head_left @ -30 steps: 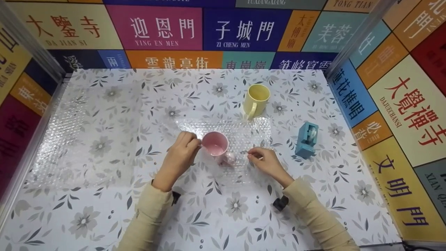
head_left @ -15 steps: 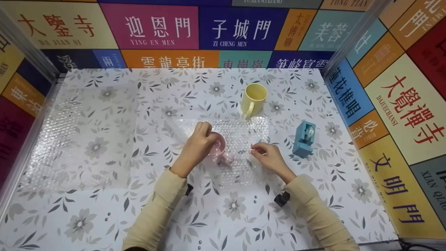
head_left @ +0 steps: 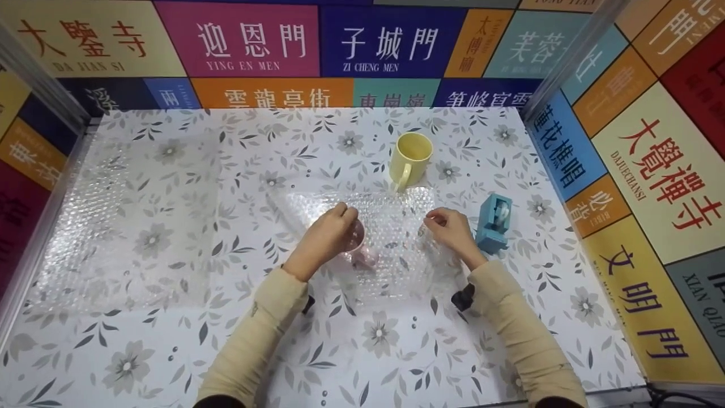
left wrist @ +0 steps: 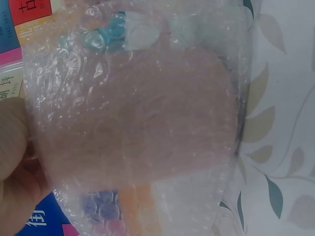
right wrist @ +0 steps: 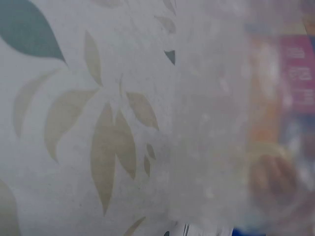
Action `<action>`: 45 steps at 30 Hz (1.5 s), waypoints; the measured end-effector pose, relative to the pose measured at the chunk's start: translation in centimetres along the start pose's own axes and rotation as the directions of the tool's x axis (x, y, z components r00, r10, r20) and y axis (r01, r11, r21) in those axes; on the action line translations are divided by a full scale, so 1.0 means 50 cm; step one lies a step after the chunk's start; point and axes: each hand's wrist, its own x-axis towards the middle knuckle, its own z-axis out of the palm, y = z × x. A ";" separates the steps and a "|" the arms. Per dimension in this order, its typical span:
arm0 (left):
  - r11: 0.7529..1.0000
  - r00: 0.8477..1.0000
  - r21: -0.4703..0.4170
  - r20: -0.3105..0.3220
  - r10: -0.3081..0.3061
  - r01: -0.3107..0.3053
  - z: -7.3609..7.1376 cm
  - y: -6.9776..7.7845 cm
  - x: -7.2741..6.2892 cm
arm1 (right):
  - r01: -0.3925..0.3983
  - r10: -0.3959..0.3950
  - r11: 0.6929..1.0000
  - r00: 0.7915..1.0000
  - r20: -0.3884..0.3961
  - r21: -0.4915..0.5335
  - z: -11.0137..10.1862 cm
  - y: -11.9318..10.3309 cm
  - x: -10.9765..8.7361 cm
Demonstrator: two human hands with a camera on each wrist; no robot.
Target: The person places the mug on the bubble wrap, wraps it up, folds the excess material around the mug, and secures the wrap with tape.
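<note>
A pink mug [head_left: 367, 256] stands on a sheet of bubble wrap [head_left: 391, 277], its handle toward the person. My left hand [head_left: 327, 232] is at the mug's left rim and pinches the wrap's left edge there, hiding much of the mug. Through the wrap [left wrist: 133, 113] the mug's pink side shows in the left wrist view, with my left fingers [left wrist: 15, 152] at the frame's edge. My right hand [head_left: 453, 231] pinches the sheet's right edge, which is lifted off the table. In the right wrist view the raised wrap [right wrist: 211, 147] is blurred.
Behind the wrap stands a yellow mug [head_left: 412, 158]. A teal tape dispenser [head_left: 494, 224] sits just right of my right hand. Another bubble wrap sheet [head_left: 124, 226] lies flat at the left of the floral-covered table [head_left: 379, 362]. Printed panels [head_left: 255, 42] enclose the back and sides.
My left hand has moved right, bringing the wrap over against the pink mug. My right hand has moved right and away from the person, and the wrap's right edge has come up with it.
</note>
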 end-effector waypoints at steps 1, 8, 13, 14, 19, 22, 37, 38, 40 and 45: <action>1.000 1.000 0.007 0.007 -0.013 0.013 0.000 0.000 0.002 | -0.011 0.011 1.000 1.000 -0.001 -0.008 -0.001 0.002 0.007; 0.998 0.992 0.011 0.115 0.056 -0.058 -0.013 -0.005 0.002 | -0.065 0.064 0.996 0.998 -0.017 -0.053 0.002 0.016 0.043; 0.974 0.976 0.165 0.176 0.126 -0.156 -0.032 -0.002 -0.033 | -0.122 0.122 0.989 0.993 -0.001 -0.079 0.003 0.024 0.059; 0.964 0.974 0.200 0.179 0.137 -0.172 -0.034 -0.002 -0.040 | -0.140 0.141 0.986 0.990 0.009 -0.086 0.004 0.026 0.063; 0.943 0.974 0.275 0.179 0.139 -0.185 -0.036 -0.006 -0.069 | -0.260 0.266 0.962 0.961 0.071 -0.083 0.008 0.030 0.090; 0.944 0.978 0.269 0.138 0.157 -0.190 -0.033 -0.012 -0.076 | -0.347 0.348 0.937 0.933 0.090 -0.029 0.011 0.030 0.102; 0.951 0.980 0.236 0.065 0.189 -0.200 -0.019 -0.025 -0.074 | -0.109 0.111 0.988 0.994 0.011 -0.112 0.019 -0.004 0.085; 0.952 0.980 0.234 0.067 0.188 -0.199 -0.019 -0.025 -0.074 | -0.074 0.076 0.988 0.997 0.008 -0.139 0.017 -0.010 0.083; 0.953 0.980 0.228 0.069 0.189 -0.200 -0.019 -0.026 -0.074 | -0.009 0.011 0.983 1.000 0.010 -0.185 0.012 -0.020 0.080; 0.954 0.979 0.222 0.061 0.194 -0.203 -0.019 -0.028 -0.075 | 0.077 -0.073 0.973 0.997 0.023 -0.216 -0.002 -0.048 0.070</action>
